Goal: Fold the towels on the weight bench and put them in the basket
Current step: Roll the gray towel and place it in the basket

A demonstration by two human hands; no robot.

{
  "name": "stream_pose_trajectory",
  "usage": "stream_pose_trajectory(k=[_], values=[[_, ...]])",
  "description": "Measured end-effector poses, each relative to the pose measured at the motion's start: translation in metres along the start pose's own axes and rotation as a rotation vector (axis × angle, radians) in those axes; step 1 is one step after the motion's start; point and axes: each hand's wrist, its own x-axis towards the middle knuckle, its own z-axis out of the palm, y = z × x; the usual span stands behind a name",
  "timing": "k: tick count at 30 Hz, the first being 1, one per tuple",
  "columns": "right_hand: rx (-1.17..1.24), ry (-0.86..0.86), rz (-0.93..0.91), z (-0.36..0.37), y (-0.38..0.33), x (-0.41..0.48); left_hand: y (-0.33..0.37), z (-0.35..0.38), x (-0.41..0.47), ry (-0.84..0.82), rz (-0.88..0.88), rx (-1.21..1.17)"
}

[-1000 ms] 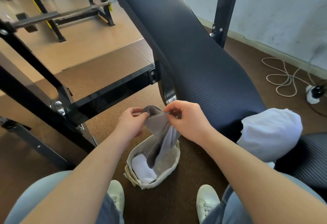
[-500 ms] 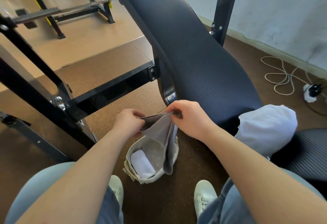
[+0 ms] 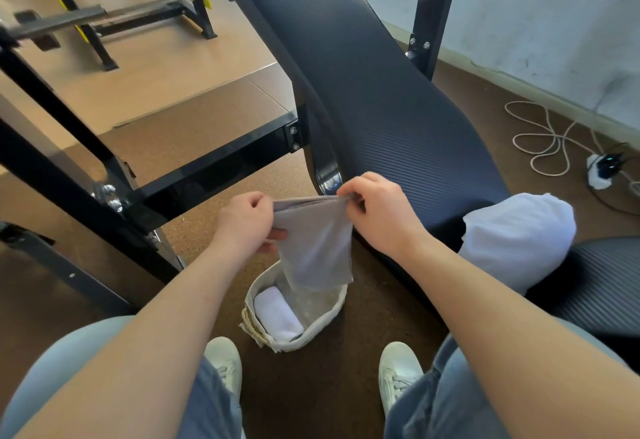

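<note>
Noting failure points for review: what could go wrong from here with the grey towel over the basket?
1. The left hand and right hand pinch only the grey towel by its top edge; let go, its layers may fall open.
2. It hangs above the basket at its far rim and might drape outside.
3. The right forearm could nudge the white towel off the bench.

The bench (image 3: pixel 363 74) carries a seemingly bunched white towel (image 3: pixel 516 230); basket (image 3: pixel 325 327) on floor (image 3: pixel 311 386).
</note>
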Motion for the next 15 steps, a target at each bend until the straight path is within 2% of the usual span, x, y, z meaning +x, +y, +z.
stream_pose_trajectory(k=[2,4,6,10,12,15], values=[[-0.004,-0.035,0.017,0.002,0.0,0.002,0.002,0.0,-0.002,0.005,-0.011,-0.099],[-0.04,-0.162,0.072,0.007,0.0,0.001,-0.001,0.0,-0.001,-0.011,-0.022,-0.075],[-0.026,-0.178,0.118,0.008,-0.002,0.002,-0.002,-0.001,0.0,-0.043,-0.033,-0.051],[0.133,-0.109,0.282,-0.001,-0.004,0.007,-0.001,-0.012,0.002,-0.185,0.025,-0.152],[0.259,-0.134,0.391,-0.002,-0.004,0.009,-0.003,-0.017,0.0,-0.255,0.085,-0.073],[0.391,-0.221,0.501,-0.001,-0.006,0.01,-0.005,-0.018,-0.004,-0.23,0.099,-0.051]])
